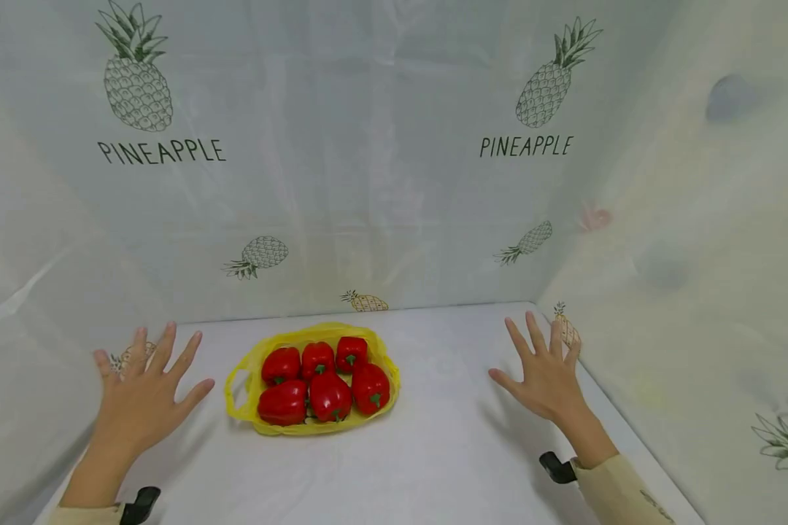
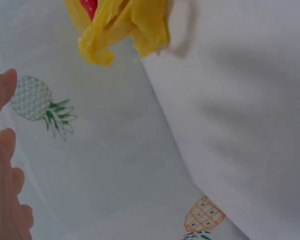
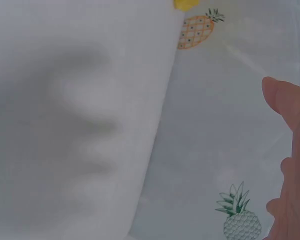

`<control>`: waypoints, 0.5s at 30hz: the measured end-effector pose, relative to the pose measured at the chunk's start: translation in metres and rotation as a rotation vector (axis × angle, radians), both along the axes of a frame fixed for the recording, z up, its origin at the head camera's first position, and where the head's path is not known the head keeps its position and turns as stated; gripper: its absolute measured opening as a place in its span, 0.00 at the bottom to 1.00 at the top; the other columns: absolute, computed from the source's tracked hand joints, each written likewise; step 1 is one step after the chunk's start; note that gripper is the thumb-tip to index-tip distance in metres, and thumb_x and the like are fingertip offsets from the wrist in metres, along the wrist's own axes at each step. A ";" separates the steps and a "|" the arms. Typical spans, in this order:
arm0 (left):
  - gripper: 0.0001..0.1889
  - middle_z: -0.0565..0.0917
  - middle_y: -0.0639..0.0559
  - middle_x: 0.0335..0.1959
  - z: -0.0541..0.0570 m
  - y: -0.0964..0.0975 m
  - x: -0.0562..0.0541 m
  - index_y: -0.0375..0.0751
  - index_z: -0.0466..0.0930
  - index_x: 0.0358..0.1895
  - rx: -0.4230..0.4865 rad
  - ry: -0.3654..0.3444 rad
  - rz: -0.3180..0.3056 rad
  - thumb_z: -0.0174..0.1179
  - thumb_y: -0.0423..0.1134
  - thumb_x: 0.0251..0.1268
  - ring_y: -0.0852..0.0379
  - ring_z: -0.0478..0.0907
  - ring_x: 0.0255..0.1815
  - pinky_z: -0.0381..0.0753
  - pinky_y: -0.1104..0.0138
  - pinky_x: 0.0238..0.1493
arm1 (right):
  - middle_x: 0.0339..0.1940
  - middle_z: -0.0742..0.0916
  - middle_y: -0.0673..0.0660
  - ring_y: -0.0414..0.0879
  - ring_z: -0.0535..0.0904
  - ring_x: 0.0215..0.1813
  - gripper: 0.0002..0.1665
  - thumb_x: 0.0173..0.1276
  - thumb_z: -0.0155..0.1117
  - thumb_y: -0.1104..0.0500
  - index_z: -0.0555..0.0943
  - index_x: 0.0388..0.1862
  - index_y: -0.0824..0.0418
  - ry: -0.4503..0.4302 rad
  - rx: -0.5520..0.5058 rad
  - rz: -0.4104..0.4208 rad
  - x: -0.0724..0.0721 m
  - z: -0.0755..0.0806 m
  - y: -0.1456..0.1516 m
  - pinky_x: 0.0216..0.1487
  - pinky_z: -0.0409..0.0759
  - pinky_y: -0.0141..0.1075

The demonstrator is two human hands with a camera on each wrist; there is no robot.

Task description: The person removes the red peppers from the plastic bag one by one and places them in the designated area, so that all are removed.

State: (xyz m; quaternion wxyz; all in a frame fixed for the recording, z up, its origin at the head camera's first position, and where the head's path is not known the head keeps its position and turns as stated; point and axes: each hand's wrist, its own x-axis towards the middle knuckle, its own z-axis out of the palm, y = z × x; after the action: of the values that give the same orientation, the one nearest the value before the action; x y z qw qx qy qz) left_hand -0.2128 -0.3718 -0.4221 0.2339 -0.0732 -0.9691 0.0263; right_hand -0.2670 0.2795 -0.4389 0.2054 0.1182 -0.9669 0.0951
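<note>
Several red bell peppers lie grouped in an open yellow plastic bag on the white table. The bag's loop handle points left. To the left of it, my left hand is held over the table with fingers spread and nothing in it. My right hand hovers farther off on the right side, also spread and holding nothing, its shadow falling on the tabletop. In the left wrist view, crumpled yellow plastic shows at the top with a bit of red. Only a yellow scrap of it appears in the right wrist view.
The white tabletop is bordered at the back by a hanging sheet printed with pineapples. Similar sheets close off the left and right sides. A dark strap mount sits at each wrist.
</note>
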 end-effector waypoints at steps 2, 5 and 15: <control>0.51 0.42 0.38 0.89 0.000 0.003 -0.002 0.62 0.43 0.89 0.007 0.007 -0.009 0.58 0.71 0.71 0.27 0.26 0.86 0.08 0.27 0.69 | 0.89 0.52 0.66 0.82 0.36 0.84 0.60 0.70 0.63 0.25 0.48 0.90 0.44 -0.008 -0.013 0.010 0.000 0.004 -0.005 0.70 0.34 0.88; 0.51 0.44 0.36 0.88 0.001 0.006 -0.004 0.60 0.43 0.89 0.020 0.017 -0.023 0.59 0.69 0.71 0.24 0.31 0.86 0.11 0.24 0.70 | 0.89 0.51 0.66 0.81 0.37 0.84 0.60 0.70 0.63 0.26 0.49 0.90 0.45 -0.022 -0.031 0.024 -0.001 0.009 -0.013 0.71 0.36 0.88; 0.51 0.53 0.32 0.86 -0.006 0.016 -0.011 0.57 0.47 0.88 0.050 0.078 -0.097 0.66 0.62 0.69 0.20 0.44 0.84 0.38 0.16 0.72 | 0.90 0.51 0.64 0.77 0.39 0.86 0.60 0.70 0.64 0.27 0.50 0.90 0.46 -0.048 -0.034 0.049 -0.009 0.018 -0.037 0.74 0.38 0.85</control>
State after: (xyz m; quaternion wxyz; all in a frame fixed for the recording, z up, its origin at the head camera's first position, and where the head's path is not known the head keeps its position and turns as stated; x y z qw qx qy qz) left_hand -0.2238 -0.3554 -0.4282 0.2744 -0.1130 -0.9549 -0.0066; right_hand -0.2755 0.2428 -0.4206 0.1815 0.1362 -0.9666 0.1193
